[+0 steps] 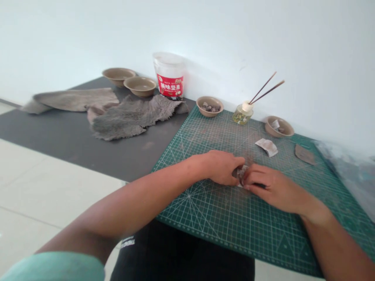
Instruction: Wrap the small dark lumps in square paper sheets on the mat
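Observation:
On the green cutting mat, my left hand and my right hand meet fingertip to fingertip. Between them is a small whitish-grey piece with a darker middle, mostly hidden by the fingers. The left thumb and fingers grip its left side. Fingertips of the right hand pinch its right side. What the piece is made of cannot be made out. Behind the right hand lie a curved pale strip and a flat brown-grey scrap.
Along the wall stand a bowl of dark pieces, a reed diffuser, another bowl with scraps, a plastic tub and two brown bowls. Rough grey cloth lies left; clear plastic lies right.

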`<state>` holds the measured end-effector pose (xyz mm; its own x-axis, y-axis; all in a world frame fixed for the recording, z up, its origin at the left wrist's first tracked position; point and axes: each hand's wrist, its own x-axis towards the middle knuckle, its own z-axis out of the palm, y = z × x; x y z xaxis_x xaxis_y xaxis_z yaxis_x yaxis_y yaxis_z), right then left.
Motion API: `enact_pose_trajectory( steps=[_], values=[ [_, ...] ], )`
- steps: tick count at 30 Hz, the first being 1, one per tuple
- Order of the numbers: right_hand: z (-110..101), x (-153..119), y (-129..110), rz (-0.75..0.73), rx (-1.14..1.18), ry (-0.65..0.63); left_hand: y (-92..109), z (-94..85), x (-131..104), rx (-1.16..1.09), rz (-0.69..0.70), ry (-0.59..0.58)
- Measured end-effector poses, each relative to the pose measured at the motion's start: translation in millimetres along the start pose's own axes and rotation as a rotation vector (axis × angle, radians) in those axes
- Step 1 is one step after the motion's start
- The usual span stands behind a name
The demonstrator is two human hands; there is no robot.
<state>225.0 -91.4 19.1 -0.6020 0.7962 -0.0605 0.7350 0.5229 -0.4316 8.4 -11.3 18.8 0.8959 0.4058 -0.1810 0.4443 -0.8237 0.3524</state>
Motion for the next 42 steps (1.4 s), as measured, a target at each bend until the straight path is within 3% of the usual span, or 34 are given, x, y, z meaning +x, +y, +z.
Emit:
enact_pose_trajectory(
  steps=[4,9,14,19,24,28,34,42],
  values=[
    [-0.3,1.1,4.1,0.130,-0.105,0.110,1.2,-1.4,-0.7,0.009,-0.028,-0.003],
    [1.1,-0.6,-1.7,0.015,0.071,-0.028,1.6,-2.0,-1.2,0.009,-0.009,-0.014],
    [-0.6,2.1,5.0,0.175,-0.126,0.158,1.1,-1.4,-0.7,0.019,-0.016,0.002],
    [1.9,1.2,0.8,0.029,0.027,-0.001,1.3,-1.0,-0.7,0.006,-0.004,-0.007],
    [1.4,1.4,4.4,0.142,-0.109,0.172,1.5,-0.9,-1.0,0.018,-0.029,-0.001],
    [4.2,-1.8,3.7,0.076,-0.075,0.053,1.0,-0.4,-1.3,0.014,-0.011,-0.012],
    [7.3,2.2,3.4,0.111,-0.087,0.127,0.0,0.6,-0.8,0.014,-0.007,0.004],
    [4.2,-9.0,3.2,0.096,0.003,0.027,0.9,0.9,-3.3,-0.018,-0.021,0.031]
  ],
)
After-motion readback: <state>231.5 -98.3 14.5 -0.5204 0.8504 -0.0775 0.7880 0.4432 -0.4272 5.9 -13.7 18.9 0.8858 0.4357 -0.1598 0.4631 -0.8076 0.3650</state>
